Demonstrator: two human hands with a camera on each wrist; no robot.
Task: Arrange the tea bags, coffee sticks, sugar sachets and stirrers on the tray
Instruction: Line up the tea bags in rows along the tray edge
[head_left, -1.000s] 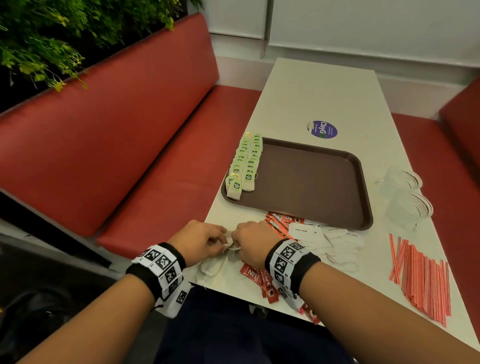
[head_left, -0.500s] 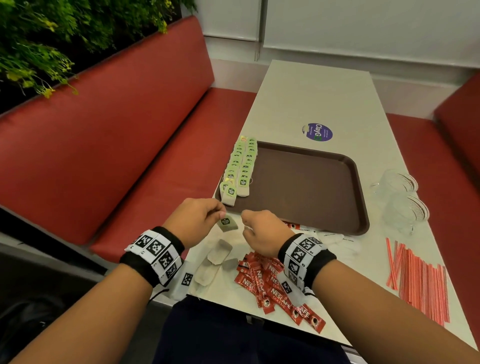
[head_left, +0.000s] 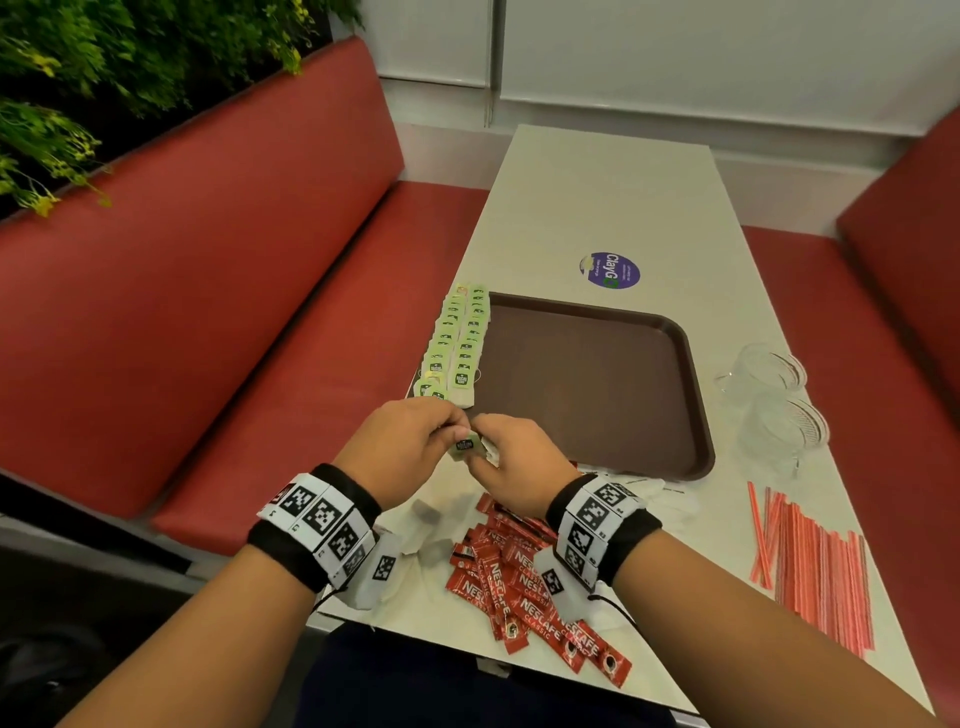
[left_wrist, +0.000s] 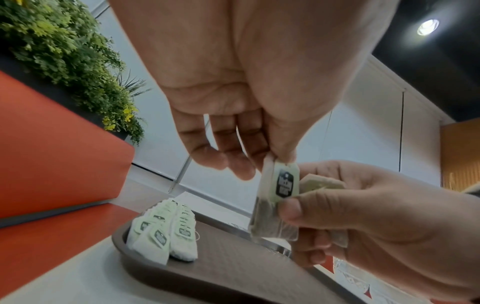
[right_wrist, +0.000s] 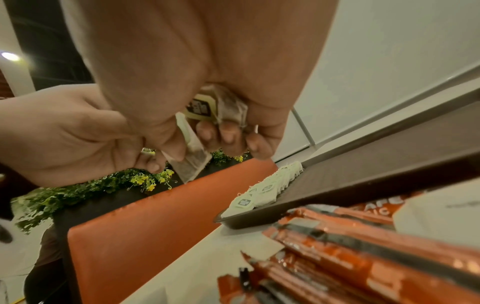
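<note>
Both hands are up together just in front of the tray's near-left corner, working one tea bag (head_left: 464, 447) between them. The left hand (head_left: 400, 451) pinches its top by the green tag, and the right hand (head_left: 511, 462) has thumb and fingers clamped on the bag's lower half. The right wrist view shows a second tea bag (right_wrist: 228, 108) tucked against that palm too.

The brown tray (head_left: 597, 384) sits right beyond the hands, with two neat rows of tea bags (head_left: 457, 343) along its left edge. Red coffee sticks (head_left: 524, 587) lie heaped on the table (head_left: 613, 197) under the right wrist, a few loose tea bags (head_left: 431, 519) lie under the left wrist, and the striped stirrers (head_left: 815, 561) are well off to the right.

Compared to half a second ago, the hands were a bit apart and nearer the table edge; now they've closed up and moved toward the tray.
</note>
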